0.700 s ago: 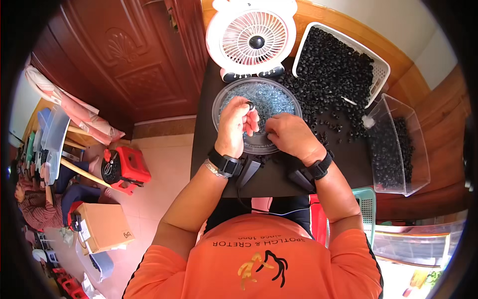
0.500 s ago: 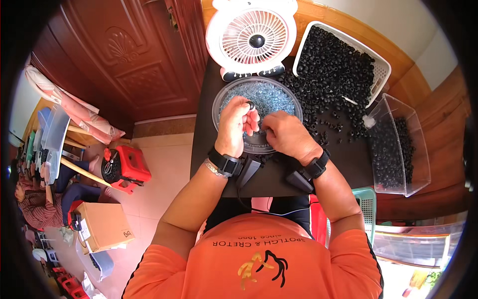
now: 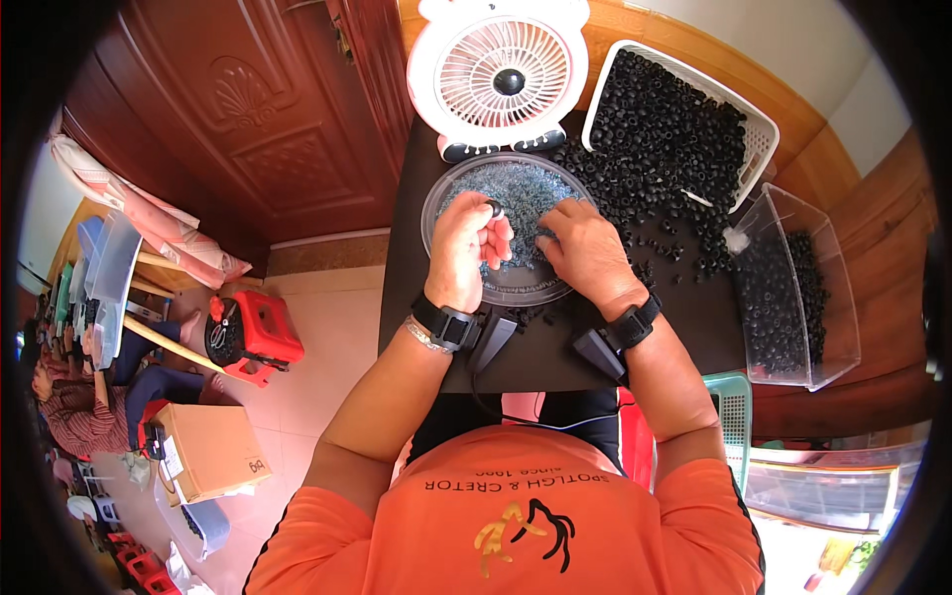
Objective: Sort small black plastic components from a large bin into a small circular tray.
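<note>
Over the left side of a round clear tub (image 3: 429, 230), my left hand (image 3: 464, 248) is closed, palm partly turned up. Its thumb and forefinger pinch a small round black plastic part (image 3: 495, 208). Lower down, my right hand (image 3: 587, 248) reaches over the tub's right side with its fingers curled together at the small pale-blue clear pieces (image 3: 521, 188) that fill it. Whatever those fingertips hold, if anything, is too small to make out. Both wrists wear black straps, each with a dark device beside it.
Loose black parts (image 3: 635, 203) spill across the dark table from a tipped white basket (image 3: 769, 139). A clear bin (image 3: 793, 297) of similar parts stands at the right edge. Behind the tub is a white fan (image 3: 509, 81). Another person (image 3: 89, 412) sits far left near a cardboard box (image 3: 213, 451).
My right hand has moved from the middle of the tub to its right and slightly up, into the blue pieces. My left hand stays nearly still, holding the black part.
</note>
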Tool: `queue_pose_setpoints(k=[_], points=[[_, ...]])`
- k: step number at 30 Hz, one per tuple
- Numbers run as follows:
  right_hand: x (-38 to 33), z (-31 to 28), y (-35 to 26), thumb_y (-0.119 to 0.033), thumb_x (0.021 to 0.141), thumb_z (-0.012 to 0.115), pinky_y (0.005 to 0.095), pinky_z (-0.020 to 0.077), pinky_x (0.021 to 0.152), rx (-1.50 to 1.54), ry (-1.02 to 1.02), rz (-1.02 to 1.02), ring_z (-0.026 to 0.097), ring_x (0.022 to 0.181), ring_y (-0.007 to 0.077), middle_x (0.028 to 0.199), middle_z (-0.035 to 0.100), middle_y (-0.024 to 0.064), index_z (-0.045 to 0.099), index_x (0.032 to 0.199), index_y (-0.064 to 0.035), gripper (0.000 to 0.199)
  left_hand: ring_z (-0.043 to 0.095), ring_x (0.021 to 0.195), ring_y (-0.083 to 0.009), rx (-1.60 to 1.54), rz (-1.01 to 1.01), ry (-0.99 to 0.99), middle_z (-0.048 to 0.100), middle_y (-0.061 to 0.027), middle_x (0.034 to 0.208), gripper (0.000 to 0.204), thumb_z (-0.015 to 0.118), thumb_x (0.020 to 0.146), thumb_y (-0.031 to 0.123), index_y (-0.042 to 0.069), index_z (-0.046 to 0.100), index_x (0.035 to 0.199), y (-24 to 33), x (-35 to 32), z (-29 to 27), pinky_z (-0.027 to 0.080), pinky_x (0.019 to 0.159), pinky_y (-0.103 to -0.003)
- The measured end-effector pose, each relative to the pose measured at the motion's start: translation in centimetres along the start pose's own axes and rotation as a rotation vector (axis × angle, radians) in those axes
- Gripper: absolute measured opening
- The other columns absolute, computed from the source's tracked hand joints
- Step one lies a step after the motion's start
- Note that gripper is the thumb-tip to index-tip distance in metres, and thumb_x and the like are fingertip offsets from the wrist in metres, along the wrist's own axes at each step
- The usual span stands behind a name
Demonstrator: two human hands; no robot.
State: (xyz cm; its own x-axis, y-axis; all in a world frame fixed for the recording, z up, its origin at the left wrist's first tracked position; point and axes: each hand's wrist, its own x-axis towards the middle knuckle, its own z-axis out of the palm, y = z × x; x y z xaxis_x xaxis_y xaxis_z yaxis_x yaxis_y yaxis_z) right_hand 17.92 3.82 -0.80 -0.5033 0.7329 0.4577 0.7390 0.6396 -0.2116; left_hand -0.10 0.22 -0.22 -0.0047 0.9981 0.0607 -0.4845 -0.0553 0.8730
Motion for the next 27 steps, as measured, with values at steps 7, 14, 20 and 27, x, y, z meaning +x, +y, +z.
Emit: queue_pose_setpoints(k=[7, 14, 20, 27], points=[[0.0, 0.6, 0.0, -0.013, 0.075, 0.065, 0.039, 0.0481, 0.076, 0.01, -0.013, -0.018, 0.057, 0.087, 0.029, 0.084, 0.058, 0.0096, 0.062, 0.081, -0.0059, 0.01, 0.053, 0.057, -0.0131, -0.011, -0.043, 0.02, 0.058, -0.0041, 0.071, 0.015, 0.05, 0.084, 0.024, 0.01, 0.052, 0.087, -0.1, 0.0, 0.1, 0.036, 0.051, -0.024], [0.6, 0.2, -1.3, -0.012, 0.074, 0.066, 0.0384, 0.0475, 0.075, 0.172, 0.092, -0.127, 0.056, 0.086, 0.029, 0.082, 0.058, 0.0084, 0.063, 0.082, -0.0063, 0.011, 0.053, 0.057, -0.0132, -0.035, -0.039, 0.028, 0.058, -0.0041, 0.07, 0.015, 0.05, 0.084, 0.024, 0.009, 0.052, 0.087, -0.1, 0.1, -0.1, 0.037, 0.051, -0.024], [0.6, 1.0, -1.5, -0.01, 0.072, 0.066, 0.0381, 0.0471, 0.076, 0.093, 0.058, -0.167, 0.055, 0.084, 0.0287, 0.08, 0.057, 0.0077, 0.062, 0.08, -0.0059, 0.011, 0.053, 0.057, -0.0131, -0.034, -0.025, 0.02, 0.058, -0.0044, 0.07, 0.016, 0.05, 0.084, 0.023, 0.008, 0.052, 0.087, 0.0, 0.1, -0.2, 0.037, 0.051, -0.023], [0.6, 1.2, -0.8, -0.004, 0.072, 0.064, 0.0379, 0.0484, 0.074, 0.113, 0.095, -0.11, 0.057, 0.082, 0.0283, 0.079, 0.06, 0.0082, 0.062, 0.08, -0.0058, 0.009, 0.054, 0.057, -0.0132, -0.032, -0.038, 0.016, 0.058, -0.0043, 0.07, 0.016, 0.05, 0.084, 0.023, 0.007, 0.052, 0.086, -0.1, 0.2, -0.3, 0.038, 0.051, -0.024]])
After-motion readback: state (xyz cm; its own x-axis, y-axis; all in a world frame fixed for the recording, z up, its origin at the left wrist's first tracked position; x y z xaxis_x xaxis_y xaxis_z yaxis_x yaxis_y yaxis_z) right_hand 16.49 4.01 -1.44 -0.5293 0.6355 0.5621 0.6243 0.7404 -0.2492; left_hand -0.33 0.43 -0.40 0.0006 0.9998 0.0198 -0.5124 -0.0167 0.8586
